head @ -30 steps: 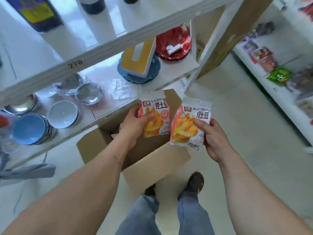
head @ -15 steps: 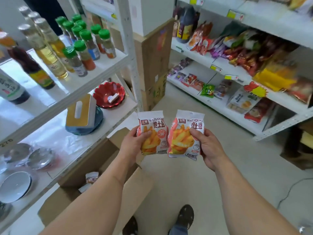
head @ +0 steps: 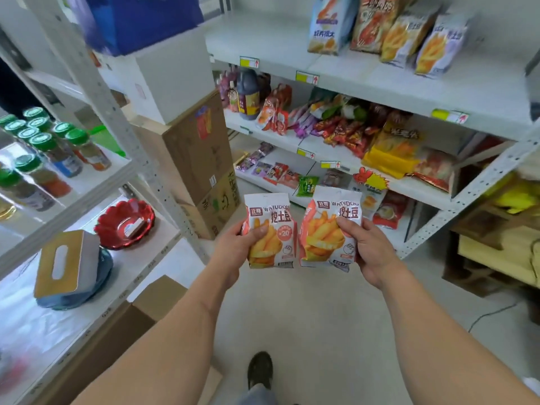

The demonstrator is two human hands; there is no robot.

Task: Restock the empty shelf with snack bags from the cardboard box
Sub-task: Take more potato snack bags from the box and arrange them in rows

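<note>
My left hand point(head: 238, 249) grips one orange-and-white fries snack bag point(head: 271, 229) by its left side, thumb across the front. My right hand point(head: 369, 247) grips a second matching snack bag point(head: 327, 229) by its right side. Both bags are upright, side by side, in front of me at mid-height. The open cardboard box point(head: 122, 328) sits on the floor at lower left, only its flaps showing. The top white shelf point(head: 336, 71) on the right has bare room on its left part and several snack bags point(head: 409, 27) standing at its right.
The right rack's lower shelves point(head: 321, 147) hold many snack packets. A left rack point(head: 87, 200) carries green-capped bottles, a red dish and a tissue box. Stacked cartons point(head: 201, 159) stand between the racks. My shoe point(head: 260, 369) is on the floor below.
The view has swung up and right from the box to the snack rack. Both hands have lifted the two bags away from the box and toward the right shelves.
</note>
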